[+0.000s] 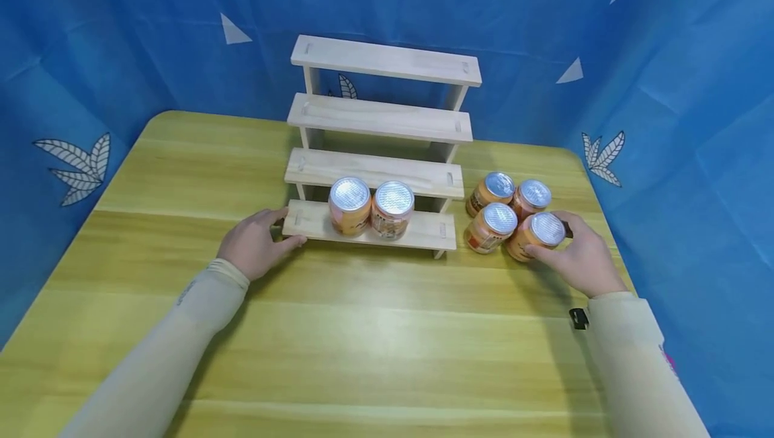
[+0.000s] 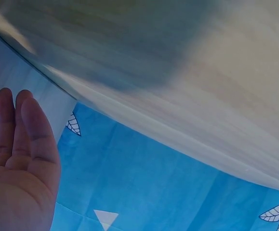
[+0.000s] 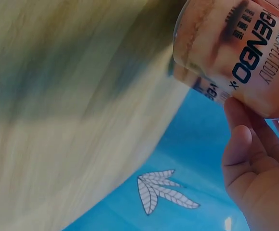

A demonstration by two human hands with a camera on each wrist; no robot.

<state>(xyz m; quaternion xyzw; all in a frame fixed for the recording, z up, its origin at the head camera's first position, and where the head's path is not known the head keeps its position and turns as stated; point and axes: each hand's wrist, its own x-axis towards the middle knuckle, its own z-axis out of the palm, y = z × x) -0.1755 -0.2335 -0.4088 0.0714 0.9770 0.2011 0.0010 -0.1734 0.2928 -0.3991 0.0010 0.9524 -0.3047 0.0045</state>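
A pale wooden stepped shelf (image 1: 379,115) with several tiers stands at the back middle of the table. Two orange cans with silver lids (image 1: 349,205) (image 1: 392,209) stand side by side on its lowest tier. My left hand (image 1: 275,231) touches the left end of that tier, thumb at the front edge; the left wrist view shows this left hand (image 2: 19,163) with straight fingers. To the right of the shelf my right hand (image 1: 559,240) grips the nearest orange can (image 1: 538,236). The right wrist view has that can (image 3: 231,53) close up above the right hand (image 3: 255,168).
Three more orange cans (image 1: 491,193) (image 1: 532,197) (image 1: 491,226) stand on the yellow-green table (image 1: 363,330) beside the held one. A blue leaf-print cloth (image 1: 121,35) walls in the table on the back and both sides. The table's right edge runs close to the cans.
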